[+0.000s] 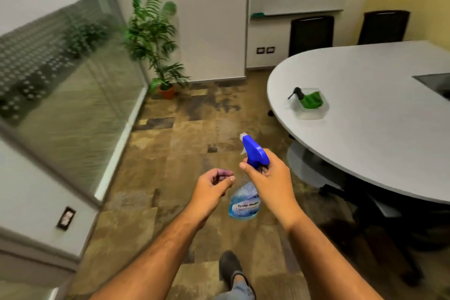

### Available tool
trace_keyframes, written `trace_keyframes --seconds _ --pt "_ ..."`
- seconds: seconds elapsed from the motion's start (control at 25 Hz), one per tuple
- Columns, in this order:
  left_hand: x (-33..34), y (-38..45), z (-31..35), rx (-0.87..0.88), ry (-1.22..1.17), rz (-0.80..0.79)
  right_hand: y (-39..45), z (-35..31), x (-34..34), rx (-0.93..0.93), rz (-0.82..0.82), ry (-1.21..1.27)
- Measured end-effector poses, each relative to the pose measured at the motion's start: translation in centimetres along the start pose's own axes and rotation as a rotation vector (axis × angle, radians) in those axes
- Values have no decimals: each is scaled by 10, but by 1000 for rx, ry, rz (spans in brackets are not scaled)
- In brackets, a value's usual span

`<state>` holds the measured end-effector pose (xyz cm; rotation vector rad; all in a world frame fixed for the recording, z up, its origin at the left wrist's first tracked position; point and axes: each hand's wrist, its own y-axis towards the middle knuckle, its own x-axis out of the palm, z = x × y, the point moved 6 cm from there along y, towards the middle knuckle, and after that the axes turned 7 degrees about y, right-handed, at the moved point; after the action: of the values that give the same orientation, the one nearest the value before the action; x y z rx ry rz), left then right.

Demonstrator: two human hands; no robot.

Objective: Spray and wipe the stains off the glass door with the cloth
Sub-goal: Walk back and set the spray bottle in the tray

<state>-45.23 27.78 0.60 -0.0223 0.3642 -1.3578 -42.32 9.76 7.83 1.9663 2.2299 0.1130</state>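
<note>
Brown patchy carpet runs across a small meeting room, with a potted plant in the far corner and a rounded white desk filling the right side. On that desk sits a clear tray holding something green; it could be the cloth, but I cannot say for sure. Along the left stands the glass door, partly frosted with a dotted band, and at this angle and blur no stains can be made out on it.

The person stands mid-room, one dark shoe showing below. Their right hand is wrapped around the neck of a spray bottle with a blue trigger head and pale blue liquid, nozzle pointing away toward the floor and far wall rather than at the glass. Their left hand hangs just beside the bottle, fingers loosely curled, holding nothing.

By my reckoning the job has barely begun: the sprayer is in hand, yet the glass shows no wet patch or streaks that I can see, and no cloth is being carried. Left to do: turn to the glass, spray it, fetch a cloth and wipe.
</note>
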Motion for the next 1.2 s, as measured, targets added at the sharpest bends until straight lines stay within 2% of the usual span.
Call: trace_keyframes --seconds 0.32,0.4,0.76,0.96,1.2 --pt "109 167 44 -37 23 -201 130 53 -109 103 250 -132" --pt "132 204 65 1 28 -250 160 62 -128 121 292 -133" --pt "216 309 132 97 101 -396 290 79 -219 101 493 -206" --pt "256 361 151 93 125 -345 354 113 -261 134 468 -242" --pt "305 431 172 28 148 -249 437 174 -315 192 260 -267"
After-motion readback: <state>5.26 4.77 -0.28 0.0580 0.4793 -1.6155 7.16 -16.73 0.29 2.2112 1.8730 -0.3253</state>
